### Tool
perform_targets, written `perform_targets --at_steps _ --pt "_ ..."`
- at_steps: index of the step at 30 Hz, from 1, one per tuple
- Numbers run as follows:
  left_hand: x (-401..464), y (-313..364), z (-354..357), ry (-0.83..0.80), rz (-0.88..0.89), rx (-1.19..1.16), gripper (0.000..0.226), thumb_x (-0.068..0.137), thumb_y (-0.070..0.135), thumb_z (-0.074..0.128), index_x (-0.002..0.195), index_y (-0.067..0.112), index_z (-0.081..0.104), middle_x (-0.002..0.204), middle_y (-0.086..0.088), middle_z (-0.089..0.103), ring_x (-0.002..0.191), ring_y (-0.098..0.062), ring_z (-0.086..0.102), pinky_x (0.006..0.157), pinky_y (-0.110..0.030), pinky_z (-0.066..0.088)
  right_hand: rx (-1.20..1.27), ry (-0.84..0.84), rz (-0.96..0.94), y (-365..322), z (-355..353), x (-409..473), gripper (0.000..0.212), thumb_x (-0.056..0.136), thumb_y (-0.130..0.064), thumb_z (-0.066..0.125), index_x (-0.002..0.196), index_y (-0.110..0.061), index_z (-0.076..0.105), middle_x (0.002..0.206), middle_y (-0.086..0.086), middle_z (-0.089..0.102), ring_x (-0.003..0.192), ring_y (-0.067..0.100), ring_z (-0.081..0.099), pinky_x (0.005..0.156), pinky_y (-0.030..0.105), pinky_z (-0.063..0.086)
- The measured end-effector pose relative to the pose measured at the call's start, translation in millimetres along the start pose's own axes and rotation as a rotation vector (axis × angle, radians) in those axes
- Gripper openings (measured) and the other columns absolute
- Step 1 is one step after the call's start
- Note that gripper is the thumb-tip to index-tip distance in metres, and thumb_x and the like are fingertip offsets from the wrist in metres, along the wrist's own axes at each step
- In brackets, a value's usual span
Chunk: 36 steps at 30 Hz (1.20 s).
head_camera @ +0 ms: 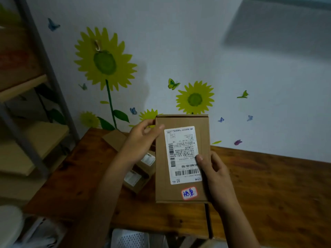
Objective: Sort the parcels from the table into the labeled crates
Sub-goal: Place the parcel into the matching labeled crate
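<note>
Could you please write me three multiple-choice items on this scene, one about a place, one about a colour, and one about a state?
1. Where are the other parcels?
A. on the table, behind the left forearm
B. on the shelf
C. on the floor

2. What colour borders the small handwritten sticker?
A. green
B. red
C. black

3. How is the cardboard parcel held?
A. lying on the table
B. by one hand
C. by both hands

Answers: 1 A, they lie on the wooden table; 2 B, its rim is red; 3 C, the left hand grips its upper edge and the right hand its lower side.
</note>
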<state>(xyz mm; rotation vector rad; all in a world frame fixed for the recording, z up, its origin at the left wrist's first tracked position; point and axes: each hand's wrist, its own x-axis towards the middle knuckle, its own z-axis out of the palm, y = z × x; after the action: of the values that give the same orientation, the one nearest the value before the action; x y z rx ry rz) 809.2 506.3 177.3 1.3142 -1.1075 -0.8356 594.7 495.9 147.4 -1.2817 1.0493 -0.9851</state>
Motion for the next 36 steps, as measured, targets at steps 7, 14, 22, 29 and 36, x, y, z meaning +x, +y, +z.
perform_targets --at_steps 7,14,22,29,36 --pt "-27.1 -0.3 4.0 -0.005 0.068 -0.237 0.030 0.098 0.011 0.059 0.116 0.035 0.057 0.104 0.016 0.075 0.094 -0.005 0.072 0.069 -0.016 0.055 0.035 -0.024 -0.060 -6.2 6.9 -11.9 0.035 0.083 -0.036 0.063 0.112 -0.017 0.060 0.094 0.003 0.078 0.081 0.025 0.077 0.060 0.027 0.060" --pt "-49.7 -28.0 3.8 -0.042 0.018 -0.246 0.048 0.093 0.012 0.065 0.128 0.042 0.052 0.130 0.011 0.065 0.117 -0.005 0.064 0.083 -0.023 0.057 0.102 -0.028 -0.050 -5.9 11.2 -11.4 0.021 0.093 -0.027 0.061 0.110 -0.015 0.062 0.094 0.005 0.078 0.081 0.024 0.077 0.061 0.027 0.061" --pt "-58.0 -38.4 -0.5 -0.085 -0.033 -0.203 0.058 0.090 0.008 0.068 0.133 0.041 0.046 0.135 0.011 0.063 0.128 -0.011 0.057 0.105 -0.044 0.050 0.121 -0.005 -0.024 -3.5 17.8 -10.4 0.030 0.088 -0.033 0.062 0.113 -0.017 0.063 0.096 0.003 0.079 0.085 0.023 0.077 0.062 0.025 0.060" --pt "-67.6 -47.0 1.6 -0.258 -0.149 -0.131 0.053 0.080 0.025 0.073 0.126 0.040 0.052 0.105 0.004 0.075 0.086 -0.020 0.074 0.067 -0.036 0.062 0.314 0.213 -0.019 2.4 24.3 -3.3 0.013 0.099 -0.026 0.058 0.105 -0.014 0.058 0.090 0.004 0.078 0.076 0.020 0.076 0.061 0.030 0.062" --pt "-32.4 -35.1 -0.9 0.088 -0.208 -0.482 0.022 0.094 0.009 0.058 0.115 0.014 0.060 0.109 -0.008 0.073 0.100 -0.025 0.071 0.087 -0.050 0.057 0.067 -0.025 0.134 -0.9 2.2 5.0 0.039 0.087 -0.039 0.066 0.120 -0.018 0.063 0.099 0.002 0.077 0.096 0.019 0.074 0.084 0.040 0.058"
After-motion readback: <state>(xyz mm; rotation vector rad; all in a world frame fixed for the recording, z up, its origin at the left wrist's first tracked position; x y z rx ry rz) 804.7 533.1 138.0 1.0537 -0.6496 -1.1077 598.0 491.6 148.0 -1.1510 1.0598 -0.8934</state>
